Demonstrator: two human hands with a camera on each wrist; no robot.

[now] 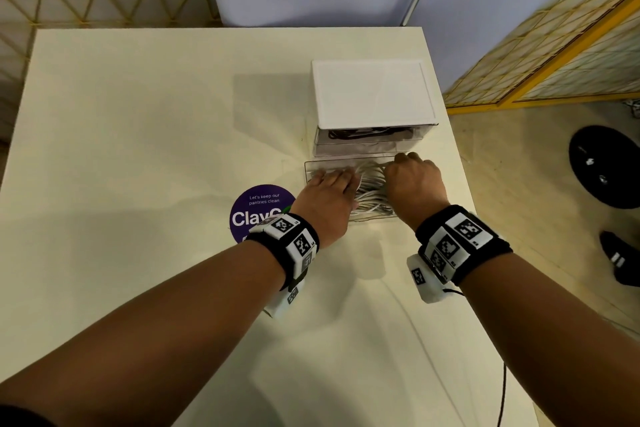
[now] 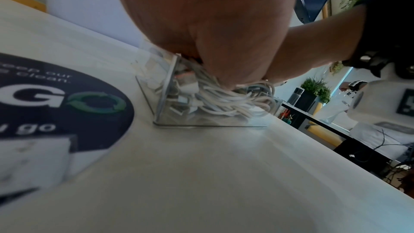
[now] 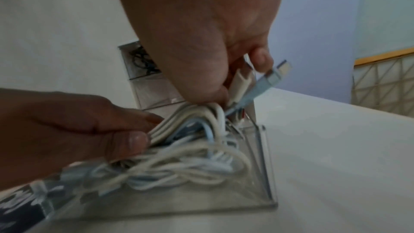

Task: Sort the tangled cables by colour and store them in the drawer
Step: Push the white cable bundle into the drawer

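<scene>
On the far left the cream square table (image 1: 138,121) has wide free surface; one round purple sticker (image 1: 254,206) lies just beside my left hand (image 1: 327,196). This hand rests with fingers almost straight on the bundle of white cables (image 1: 372,191) in the one clear plastic drawer (image 1: 311,166), which is pulled out from the white drawer box (image 1: 372,94). My right hand (image 1: 414,182) is curled around cable ends (image 3: 241,81). The upper drawer (image 1: 370,135) holds black cables. The right table edge is near.
</scene>
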